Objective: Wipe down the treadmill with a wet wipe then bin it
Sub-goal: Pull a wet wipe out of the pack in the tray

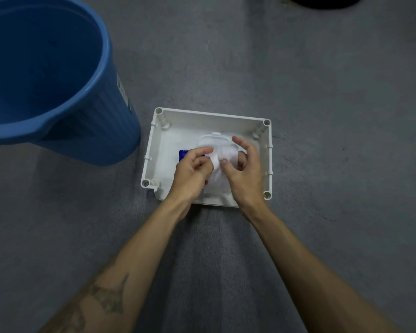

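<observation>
Here, both hands, left (192, 174) and right (244, 173), pinch a soft white wipe (218, 175) over a rectangular plastic tray (211, 117).

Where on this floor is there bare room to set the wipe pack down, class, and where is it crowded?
Bare grey floor lies right of the white tray and beyond its far rim. It is crowded inside the tray, where the left hand and right hand pinch the wipe. The blue bin stands close on its left.

The single head-worn camera looked steeply down at the grey floor (322, 92) from above. A white tray (270, 150) sat near centre, close below; a blue bin (87, 131) stood at ten o'clock.
</observation>
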Motion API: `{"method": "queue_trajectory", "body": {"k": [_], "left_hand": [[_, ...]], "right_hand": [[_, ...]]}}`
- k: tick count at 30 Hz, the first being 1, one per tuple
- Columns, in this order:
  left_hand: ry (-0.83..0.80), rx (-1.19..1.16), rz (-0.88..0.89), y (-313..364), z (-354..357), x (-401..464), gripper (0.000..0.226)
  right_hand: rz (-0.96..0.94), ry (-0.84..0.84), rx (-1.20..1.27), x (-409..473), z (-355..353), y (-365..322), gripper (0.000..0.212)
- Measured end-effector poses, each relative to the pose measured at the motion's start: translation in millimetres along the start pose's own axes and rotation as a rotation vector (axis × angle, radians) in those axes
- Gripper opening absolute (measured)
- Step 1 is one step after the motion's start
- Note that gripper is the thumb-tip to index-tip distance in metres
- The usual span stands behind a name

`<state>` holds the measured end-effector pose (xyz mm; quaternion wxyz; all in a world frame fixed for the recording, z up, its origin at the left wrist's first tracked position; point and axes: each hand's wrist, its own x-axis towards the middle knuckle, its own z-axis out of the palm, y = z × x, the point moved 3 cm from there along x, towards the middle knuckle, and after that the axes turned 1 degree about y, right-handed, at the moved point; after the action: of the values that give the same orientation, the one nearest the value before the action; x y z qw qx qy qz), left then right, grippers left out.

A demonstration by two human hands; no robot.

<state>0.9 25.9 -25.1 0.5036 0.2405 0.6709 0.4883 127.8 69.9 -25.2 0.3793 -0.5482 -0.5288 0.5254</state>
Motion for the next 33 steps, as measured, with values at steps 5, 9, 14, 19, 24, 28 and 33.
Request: {"method": "queue_trajectory", "body": {"k": [5, 9, 14, 19, 24, 28, 33], "left_hand": [[0.067, -0.009, 0.063, 0, 3, -3, 0.032], [0.101, -0.039, 0.067, 1, -3, 1, 0.028], [0.071, -0.065, 0.066, 0, -11, 7, 0.026], [0.035, -0.117, -0.043, -11, -6, 9, 0.027], [0.014, -0.146, -0.061, -10, -2, 8, 0.037], [-0.043, -0.099, -0.058, -11, -2, 5, 0.045], [-0.035, -0.069, 0.021, -11, -7, 5, 0.032]], "right_hand": [[-0.004, -0.012, -0.103, 1, 2, -1, 0.056], [0.01, 0.01, -0.17, 0, -3, 0, 0.05], [0.03, 0.034, -0.286, 1, -8, 5, 0.027], [0.027, 0.067, -0.126, 0, -2, 4, 0.024], [0.001, 0.142, -0.055, 1, -3, 2, 0.021], [0.018, 0.162, -0.035, 2, -4, 4, 0.017], [0.067, 0.182, -0.048, 3, -5, 9, 0.017]]}}
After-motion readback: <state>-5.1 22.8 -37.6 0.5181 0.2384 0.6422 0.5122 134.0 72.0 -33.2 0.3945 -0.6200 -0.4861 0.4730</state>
